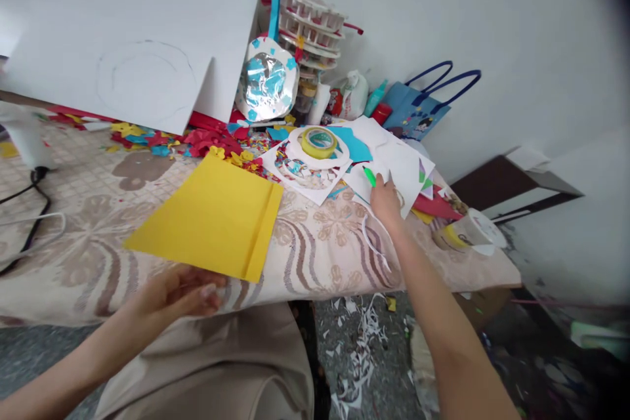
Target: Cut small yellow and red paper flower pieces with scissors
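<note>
The right grip [385, 201] holds a slim bright-green object [369, 175] by white paper sheets [406, 167]. The left grip [189, 292] curls at the near edge of a creased yellow paper sheet [216, 213] on the cloth-covered surface [319, 256]; whether it pinches, I cannot tell.

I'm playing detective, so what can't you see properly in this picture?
In the head view:
The rest of the green thing: the right hand covers it.
Whether the left hand touches the yellow paper: the paper's near edge hides that.
Part of the white corded thing: cut off by the left edge.
What's in the blue bag: its front hides it.
What's in the tiered rack: too small and blurred.
</note>
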Demonstrator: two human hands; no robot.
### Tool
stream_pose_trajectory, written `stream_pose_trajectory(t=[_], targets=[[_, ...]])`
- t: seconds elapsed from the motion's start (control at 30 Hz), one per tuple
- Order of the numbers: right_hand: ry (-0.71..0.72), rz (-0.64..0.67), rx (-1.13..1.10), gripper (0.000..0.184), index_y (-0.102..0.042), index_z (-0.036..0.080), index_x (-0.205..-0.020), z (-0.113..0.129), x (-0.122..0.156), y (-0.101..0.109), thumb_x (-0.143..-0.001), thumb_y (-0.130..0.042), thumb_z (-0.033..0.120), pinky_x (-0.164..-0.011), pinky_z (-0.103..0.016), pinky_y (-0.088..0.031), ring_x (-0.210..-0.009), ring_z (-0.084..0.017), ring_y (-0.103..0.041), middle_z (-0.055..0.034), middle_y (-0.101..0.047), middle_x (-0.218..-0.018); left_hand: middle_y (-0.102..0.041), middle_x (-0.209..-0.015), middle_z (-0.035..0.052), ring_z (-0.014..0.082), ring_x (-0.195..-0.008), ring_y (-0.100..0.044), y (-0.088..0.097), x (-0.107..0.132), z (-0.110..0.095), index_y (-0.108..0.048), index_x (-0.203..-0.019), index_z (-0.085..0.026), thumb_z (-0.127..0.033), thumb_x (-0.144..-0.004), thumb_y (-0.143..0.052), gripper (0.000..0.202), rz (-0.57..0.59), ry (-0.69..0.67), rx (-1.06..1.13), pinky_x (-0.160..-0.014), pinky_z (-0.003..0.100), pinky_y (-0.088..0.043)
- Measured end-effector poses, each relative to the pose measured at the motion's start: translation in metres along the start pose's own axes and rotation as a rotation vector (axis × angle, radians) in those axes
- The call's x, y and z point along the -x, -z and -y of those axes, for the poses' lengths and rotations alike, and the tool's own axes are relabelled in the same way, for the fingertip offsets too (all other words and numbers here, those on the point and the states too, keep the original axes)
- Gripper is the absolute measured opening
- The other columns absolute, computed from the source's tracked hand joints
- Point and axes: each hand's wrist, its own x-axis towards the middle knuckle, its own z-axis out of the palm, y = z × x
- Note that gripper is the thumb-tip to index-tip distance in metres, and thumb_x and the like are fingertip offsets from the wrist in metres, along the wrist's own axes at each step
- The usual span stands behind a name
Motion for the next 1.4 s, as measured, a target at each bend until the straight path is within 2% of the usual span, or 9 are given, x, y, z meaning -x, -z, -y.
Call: stream_pose_trajectory(t=[0.1,0.2,0.33,0.43,0.53,0.7,0.83,0.97,1.4], targets=[[-0.07,-0.014,-0.406,0.046,-0.035,0.011,-0.133,-0.005,0.013,0.007,-0.09,-0.031,0.025,-0.066,-0.034,-0.044,-0.074,-0.02,-0.056,-0.0144,-0.055,-0.095,-0.068,-0.08,0.0025,0.0181,-0.065,-0.064,-0.005,0.014,0.009,-0.063,-0.093,-0.024,-0.046,-0.078,-0.057,0.027,0.087,0.038,-0.033,-0.06,0.03,-0.053],[-0.102,0.195,-0.975,0.05,-0.035,0.017,-0.131,-0.005,0.039,0.015,-0.086,-0.042,0.038,-0.052,-0.027,-0.043,-0.054,-0.012,-0.048,0.0002,-0.05,-0.073,-0.067,-0.076,0.0027,0.0179,-0.067,-0.062,-0.009,0.023,0.008,-0.066,-0.087,-0.024,-0.047,-0.078,-0.057,0.026,0.124,-0.003,-0.092,-0.061,0.028,-0.052],[-0.015,0.337,-1.265,0.047,-0.043,0.021,-0.126,0.006,0.086,0.028,-0.082,-0.052,0.035,-0.047,-0.022,-0.04,-0.051,-0.009,-0.044,0.0036,-0.047,-0.069,-0.068,-0.08,0.0023,0.0173,-0.069,-0.063,-0.013,0.023,-0.002,-0.065,-0.089,-0.024,-0.044,-0.08,-0.055,0.024,0.108,-0.071,-0.156,-0.063,0.025,-0.051],[-0.022,0.359,-1.262,0.043,-0.044,0.021,-0.125,0.014,0.117,0.036,-0.086,-0.046,0.038,-0.041,-0.02,-0.038,-0.048,-0.008,-0.043,0.0018,-0.049,-0.071,-0.068,-0.082,0.0031,0.0181,-0.073,-0.064,-0.016,0.018,-0.011,-0.065,-0.091,-0.023,-0.041,-0.083,-0.052,0.023,0.065,-0.196,-0.327,-0.067,0.026,-0.052],[-0.033,0.357,-1.121,0.045,-0.043,0.02,-0.128,0.02,0.134,0.036,-0.087,-0.044,0.041,-0.036,-0.023,-0.037,-0.042,-0.01,-0.041,0.001,-0.051,-0.068,-0.069,-0.092,0.0051,0.0193,-0.085,-0.064,-0.022,0.005,-0.021,-0.065,-0.096,-0.023,-0.034,-0.087,-0.047,0.022,0.054,-0.436,-0.607,-0.074,0.026,-0.051],[0.236,0.049,-0.58,0.042,-0.049,0.023,-0.127,0.027,0.143,0.03,-0.088,-0.042,0.038,-0.067,-0.037,-0.051,-0.078,-0.023,-0.059,-0.0103,-0.061,-0.094,-0.058,-0.126,0.0095,0.0217,-0.119,-0.05,-0.037,-0.035,-0.024,-0.057,-0.12,-0.02,-0.026,-0.091,-0.04,0.034,0.061,-0.85,-1.009,-0.104,0.041,-0.036],[0.285,-0.009,-0.143,0.046,-0.041,0.023,-0.136,0.029,0.145,0.028,-0.09,-0.036,0.03,-0.056,-0.035,-0.049,-0.07,-0.023,-0.056,-0.0117,-0.056,-0.09,-0.039,-0.143,0.0113,0.0265,-0.133,-0.032,-0.039,-0.057,-0.008,-0.038,-0.138,-0.019,-0.03,-0.091,-0.041,0.048,0.016,-0.844,-1.237,-0.11,0.053,-0.015],[0.322,-0.022,0.003,0.046,-0.042,0.023,-0.135,0.027,0.146,0.027,-0.089,-0.039,0.026,-0.052,-0.031,-0.047,-0.069,-0.022,-0.055,-0.0102,-0.052,-0.088,-0.031,-0.147,0.0085,0.0246,-0.136,-0.027,-0.033,-0.059,0.002,-0.029,-0.142,-0.021,-0.033,-0.092,-0.038,0.052,0.039,-0.805,-1.274,-0.111,0.052,-0.012],[0.378,0.107,-0.334,0.052,-0.03,0.027,-0.141,0.026,0.172,0.046,-0.089,-0.039,0.026,-0.063,-0.035,-0.051,-0.075,-0.022,-0.058,-0.0083,-0.052,-0.09,-0.037,-0.145,0.0064,0.0201,-0.134,-0.032,-0.026,-0.059,-0.009,-0.034,-0.14,-0.025,-0.025,-0.093,-0.033,0.047,0.1,-0.732,-1.13,-0.111,0.047,-0.015]])
